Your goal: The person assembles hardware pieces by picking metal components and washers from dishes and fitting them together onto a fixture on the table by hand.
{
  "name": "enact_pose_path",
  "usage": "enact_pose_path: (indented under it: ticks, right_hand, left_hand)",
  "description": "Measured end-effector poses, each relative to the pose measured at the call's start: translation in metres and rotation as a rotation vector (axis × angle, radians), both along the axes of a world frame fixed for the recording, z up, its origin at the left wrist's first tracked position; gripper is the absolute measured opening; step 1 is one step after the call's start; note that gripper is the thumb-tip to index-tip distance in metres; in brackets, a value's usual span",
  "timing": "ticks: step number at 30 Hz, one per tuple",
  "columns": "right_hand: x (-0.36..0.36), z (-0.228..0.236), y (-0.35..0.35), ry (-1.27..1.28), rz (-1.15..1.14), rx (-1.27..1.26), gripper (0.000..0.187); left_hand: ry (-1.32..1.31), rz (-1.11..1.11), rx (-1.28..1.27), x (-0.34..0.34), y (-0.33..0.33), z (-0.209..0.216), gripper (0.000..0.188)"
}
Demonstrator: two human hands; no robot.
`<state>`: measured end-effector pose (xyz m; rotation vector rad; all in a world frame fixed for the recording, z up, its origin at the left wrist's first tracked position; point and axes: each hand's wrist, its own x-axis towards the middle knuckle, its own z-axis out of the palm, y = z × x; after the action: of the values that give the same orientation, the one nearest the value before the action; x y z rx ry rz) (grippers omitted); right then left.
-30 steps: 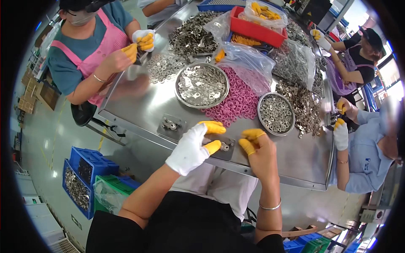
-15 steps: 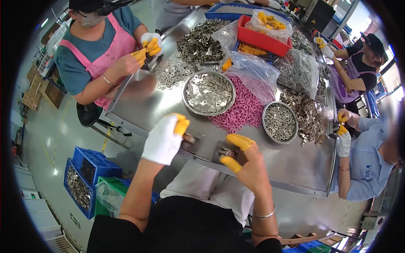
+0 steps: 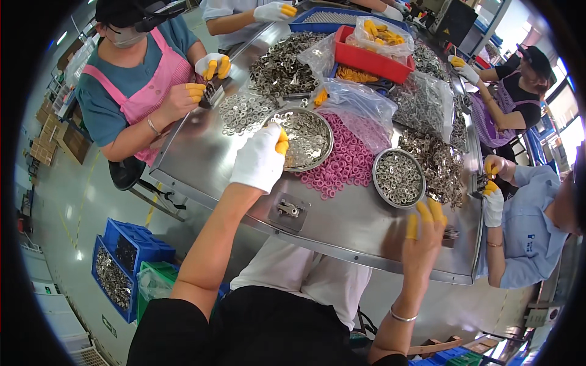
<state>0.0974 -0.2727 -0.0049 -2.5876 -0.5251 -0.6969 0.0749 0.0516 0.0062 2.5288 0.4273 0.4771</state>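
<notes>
Nearest me, my bare right hand (image 3: 425,230) with yellow fingertip covers hangs spread and empty, right of the small grey metal fixture plate (image 3: 289,211). Beyond the plate, my white-gloved left hand (image 3: 262,156) curls narrow over the round steel bowl of silver washers (image 3: 305,139); whether it holds anything I cannot tell.

A person's white-gloved left hand (image 3: 261,157) reaches into a round metal bowl (image 3: 303,138) of small metal parts on a steel table (image 3: 201,165). Their bare right hand (image 3: 422,235), with yellow fingertip covers, hovers beside a second bowl (image 3: 398,177). A pile of pink rings (image 3: 347,160) lies between the bowls.
</notes>
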Motion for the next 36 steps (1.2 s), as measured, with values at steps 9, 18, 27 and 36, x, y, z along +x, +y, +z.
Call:
enact_pose_path:
  ticks: [9,18,27,36]
  right_hand:
    - [0.026,-0.005,0.009,0.09,0.13,0.051,0.017]
    - [0.005,0.015,0.041,0.623,0.462,0.615,0.011]
    - [-0.028,0.018,0.071,0.81,0.576,0.543,0.019]
    - [-0.002,-0.003,0.081,0.373,0.342,0.117,0.028]
  left_hand:
    - [-0.071,-0.081,-0.506,-0.062,-0.024,-0.008,0.018]
    - [-0.026,-0.26,-0.723,-0.07,-0.075,-0.006,0.015]
    - [0.084,-0.093,-1.314,-0.069,-0.065,-0.002,0.01]
    - [0.066,-0.395,-0.405,-0.051,-0.078,0.0,0.01]
